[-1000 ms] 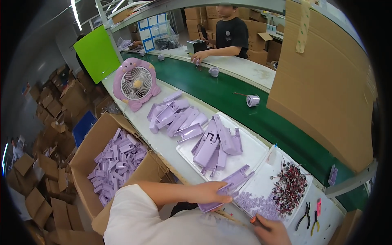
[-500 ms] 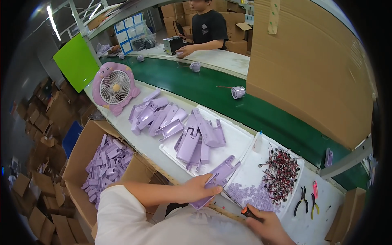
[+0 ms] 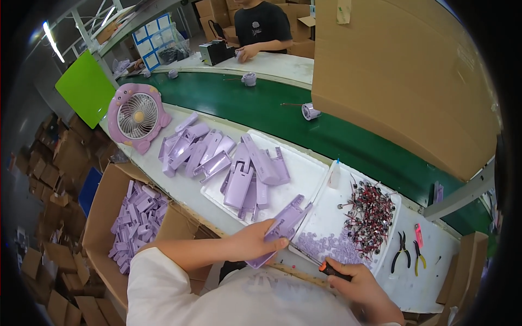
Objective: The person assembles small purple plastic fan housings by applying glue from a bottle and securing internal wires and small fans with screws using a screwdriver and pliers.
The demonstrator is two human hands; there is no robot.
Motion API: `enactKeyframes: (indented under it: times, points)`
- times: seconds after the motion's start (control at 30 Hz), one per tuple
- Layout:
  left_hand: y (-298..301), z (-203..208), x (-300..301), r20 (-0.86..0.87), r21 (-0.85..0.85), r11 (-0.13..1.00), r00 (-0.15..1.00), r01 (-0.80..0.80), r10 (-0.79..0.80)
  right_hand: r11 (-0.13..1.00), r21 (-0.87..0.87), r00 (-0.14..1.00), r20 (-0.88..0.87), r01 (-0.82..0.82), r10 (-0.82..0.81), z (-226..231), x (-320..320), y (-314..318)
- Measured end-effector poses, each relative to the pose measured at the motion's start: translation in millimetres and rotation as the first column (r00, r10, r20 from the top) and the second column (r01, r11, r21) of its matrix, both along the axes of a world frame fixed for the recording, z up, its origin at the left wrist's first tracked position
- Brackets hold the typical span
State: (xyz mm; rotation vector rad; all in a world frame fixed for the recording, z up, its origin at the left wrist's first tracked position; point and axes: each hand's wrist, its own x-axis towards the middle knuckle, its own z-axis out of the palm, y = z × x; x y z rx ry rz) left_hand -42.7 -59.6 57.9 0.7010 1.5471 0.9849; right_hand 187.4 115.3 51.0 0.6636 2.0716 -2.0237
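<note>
My left hand is closed around a long lilac plastic housing, held tilted above the table's near edge with its hollow side partly showing. In my right hand is a screwdriver with an orange and black handle. Its thin shaft points left toward the housing; whether the tip touches it I cannot tell. Just beyond the hands, a white tray holds small lilac pieces and a heap of small parts with red and black wires.
More lilac housings lie piled on a second white tray and the table. A pink fan stands at left, above a carton of lilac parts. Pliers lie at right. Behind runs a green conveyor; a co-worker is across it.
The whole view has shifted, so the scene sits a little further left and higher. My right hand with the screwdriver has moved slightly right relative to the tray. Both holds are unchanged.
</note>
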Motion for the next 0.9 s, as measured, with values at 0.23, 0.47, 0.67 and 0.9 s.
enactKeyframes:
  times: [0.23, 0.47, 0.67, 0.9]
  points:
    - [12, 7, -7, -0.017, 0.118, 0.99, 0.997, -0.078, 0.08, 0.983, 0.174, 0.992, -0.116, 0.067, -0.047, 3, -2, -10]
    - [13, 6, -6, -0.024, 0.074, 0.996, 0.999, -0.04, 0.042, 0.981, 0.192, 0.988, -0.149, -0.003, 0.032, 5, -2, 0]
    - [9, 12, -12, -0.043, 0.06, 0.998, 0.999, 0.006, -0.004, 0.976, 0.215, 0.972, -0.234, 0.017, 0.035, 0, -2, -1]
    - [17, 0, -5, -0.064, 0.097, 0.978, 0.98, -0.184, 0.19, 0.97, 0.233, 0.966, -0.258, 0.07, -0.007, -6, -2, -6]
